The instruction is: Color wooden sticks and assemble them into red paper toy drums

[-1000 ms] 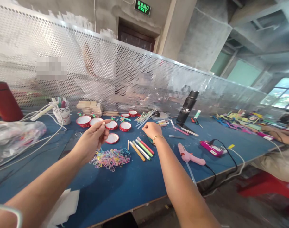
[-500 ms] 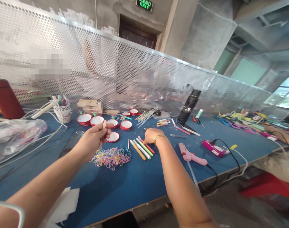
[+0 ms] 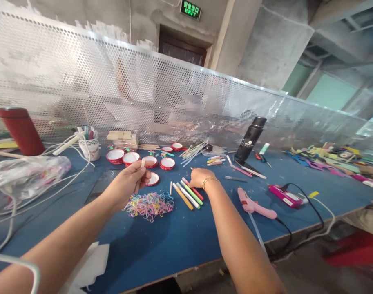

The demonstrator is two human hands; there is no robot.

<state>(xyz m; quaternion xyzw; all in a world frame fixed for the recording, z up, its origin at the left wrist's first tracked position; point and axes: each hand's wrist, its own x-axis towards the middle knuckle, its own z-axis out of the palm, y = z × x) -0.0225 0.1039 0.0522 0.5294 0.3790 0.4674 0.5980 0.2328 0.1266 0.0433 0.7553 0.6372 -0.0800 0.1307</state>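
My left hand (image 3: 130, 181) is closed around a pale wooden craft stick (image 3: 142, 163), its upper end standing above my thumb. Below it lies a heap of pastel rubber bands (image 3: 150, 206). My right hand (image 3: 200, 178), with a gold bracelet, is lowered at the far end of a row of markers, its fingers curled and partly hidden. A small pointed tip shows beyond that hand; what it belongs to I cannot make out. The row includes a yellow marker (image 3: 183, 197), a white marker (image 3: 188, 196), a green marker (image 3: 194, 194) and a red marker (image 3: 198, 192).
Several red-rimmed white cups (image 3: 115, 156) stand behind my left hand, near stacked wooden sticks (image 3: 123, 139). A pink glue gun (image 3: 255, 206) lies right of my forearm. The black bottle (image 3: 250, 139) stands by the mesh divider (image 3: 174, 94). White cables (image 3: 66, 175) and a plastic bag (image 3: 36, 173) occupy the left.
The view has shifted slightly, so most things appear a little farther right. My left hand still holds the craft stick, and my right hand stays by the markers.
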